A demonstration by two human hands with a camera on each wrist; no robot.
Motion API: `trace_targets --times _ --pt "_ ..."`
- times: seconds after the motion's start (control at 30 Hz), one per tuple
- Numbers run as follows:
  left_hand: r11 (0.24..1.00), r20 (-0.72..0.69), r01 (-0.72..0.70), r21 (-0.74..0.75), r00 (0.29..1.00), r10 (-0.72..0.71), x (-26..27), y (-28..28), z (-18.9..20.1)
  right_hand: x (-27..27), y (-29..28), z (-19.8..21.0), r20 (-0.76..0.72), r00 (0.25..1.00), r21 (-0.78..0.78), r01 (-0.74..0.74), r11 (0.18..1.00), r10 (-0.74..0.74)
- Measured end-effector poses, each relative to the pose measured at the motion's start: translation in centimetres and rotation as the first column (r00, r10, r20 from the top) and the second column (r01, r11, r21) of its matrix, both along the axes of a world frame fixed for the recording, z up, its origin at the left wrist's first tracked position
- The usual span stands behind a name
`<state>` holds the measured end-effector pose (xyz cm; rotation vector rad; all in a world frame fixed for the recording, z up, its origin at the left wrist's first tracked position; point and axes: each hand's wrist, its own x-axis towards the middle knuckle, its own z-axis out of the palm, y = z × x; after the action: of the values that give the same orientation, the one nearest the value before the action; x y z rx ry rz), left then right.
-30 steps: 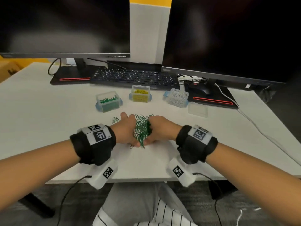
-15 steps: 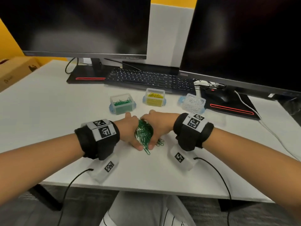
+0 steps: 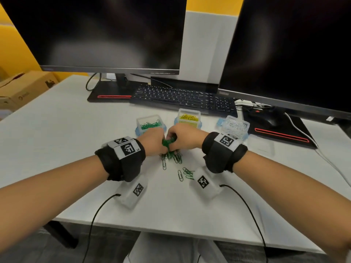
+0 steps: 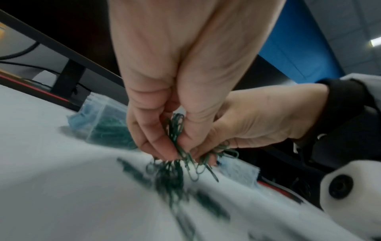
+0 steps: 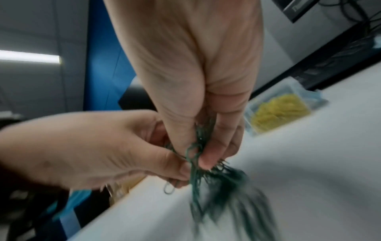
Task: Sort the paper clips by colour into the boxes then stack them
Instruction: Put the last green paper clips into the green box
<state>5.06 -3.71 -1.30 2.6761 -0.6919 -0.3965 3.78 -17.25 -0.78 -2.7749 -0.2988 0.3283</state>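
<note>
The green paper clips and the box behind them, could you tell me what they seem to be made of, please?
Green paper clips: thin bent wire with an even green coat, probably coated metal. Green-clip box: clear, see-through walls with pale blue side latches, likely glossy hard plastic.

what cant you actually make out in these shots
- How many green clips the left hand and right hand grip: head view, fingers cover them.
- Loose clips on the table: wrist views, motion blur.
- Whether the white-clip box is lidded: head view, too small.
</note>
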Motion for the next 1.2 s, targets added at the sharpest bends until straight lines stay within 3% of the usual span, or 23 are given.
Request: trace_targets --times 0.17,0.23,0.37,0.5,0.6,0.73,0.77,0.83,0.9,1.0,1.1,1.2 --pt "0.992 0.119 -0.103 -0.073 0.987 0.111 3.9 1.4 4.7 3.5 0.4 5.0 0.048 0.998 0.186 0.02 0.982 -0.029" --pt "0.988 0.104 -0.125 -0.092 0.985 0.134 5.7 2.1 5.8 5.2 1.3 5.8 0.051 0.998 0.227 0.023 0.974 -0.035" --pt "0.977 0.019 -0.185 -0.104 0.982 0.188 7.4 2.7 5.0 7.2 3.0 4.2 0.045 0.996 0.181 0.068 0.981 -0.077" --pt "0.966 -0.04 -0.214 -0.143 0.977 0.21 7.5 2.8 3.7 7.2 3.1 3.1 0.037 0.991 0.279 0.112 0.954 -0.127" --pt "0.969 -0.029 -0.201 -0.146 0.98 0.199 7.4 2.8 3.8 7.1 2.7 3.4 -0.068 0.989 0.365 0.149 0.919 -0.133" --pt "0.97 0.062 -0.192 -0.148 0.977 0.203 7.0 2.9 4.4 6.5 0.9 4.3 -0.072 0.982 0.442 0.191 0.877 -0.177" --pt "0.974 0.13 -0.18 -0.135 0.972 0.197 6.5 2.9 4.7 6.2 0.1 4.3 -0.05 0.98 0.41 0.198 0.89 -0.195" --pt "0.985 0.183 -0.145 -0.092 0.97 0.16 4.9 3.0 4.9 5.5 -1.2 3.9 0.015 0.984 0.205 0.171 0.964 -0.178" --pt "0.997 0.072 -0.074 0.022 0.995 0.072 3.1 3.1 4.6 4.6 -1.6 3.0 0.006 0.997 -0.056 0.071 0.996 -0.071" --pt "0.957 -0.135 0.08 0.28 0.99 -0.043 1.3 3.0 3.2 3.0 -0.5 1.3 -0.082 0.993 -0.311 -0.101 0.945 0.08" --pt "0.912 -0.109 0.111 0.395 0.991 -0.073 0.7 2.3 1.7 1.7 0.4 0.0 -0.051 0.99 -0.357 -0.139 0.924 0.129" --pt "0.927 -0.072 0.12 0.356 0.992 -0.1 0.5 2.0 0.9 0.3 0.7 -0.4 -0.104 0.971 -0.284 -0.235 0.93 0.214"
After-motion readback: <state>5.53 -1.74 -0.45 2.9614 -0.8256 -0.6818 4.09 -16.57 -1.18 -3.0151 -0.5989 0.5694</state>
